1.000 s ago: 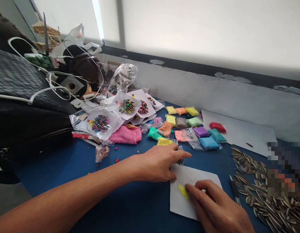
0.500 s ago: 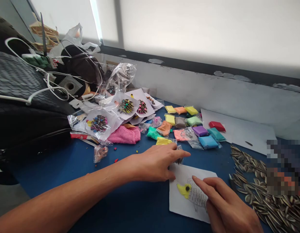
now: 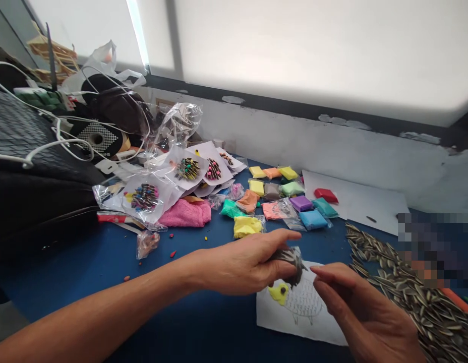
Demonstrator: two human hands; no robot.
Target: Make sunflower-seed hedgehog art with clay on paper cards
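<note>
My left hand (image 3: 252, 262) is closed around a small clear plastic packet of dark grey stuff (image 3: 291, 263), probably modelling clay. It holds the packet just above the top of a white sheet (image 3: 272, 316). On this sheet is a pencil drawing of a scaly-bodied bird (image 3: 302, 302), its head filled with yellow clay (image 3: 278, 293) and a dark eye. My right hand (image 3: 370, 307) hovers over the sheet's right side, its thumb and index finger slightly apart close to the packet's edge. Nothing shows between those fingertips.
Colourful clay packets (image 3: 301, 203) lie behind my hands. Sunflower seeds (image 3: 404, 282) are heaped at right, beside a white sheet (image 3: 385, 204). Left are a pink cloth (image 3: 186, 213), bagged seed pictures (image 3: 145, 196) and a black mesh bag (image 3: 33, 166) with white cables.
My left hand has lifted the dark packet and brought it over the drawing. My right hand has drawn back from the drawing, its fingers now beside the packet. The view has shifted slightly right.
</note>
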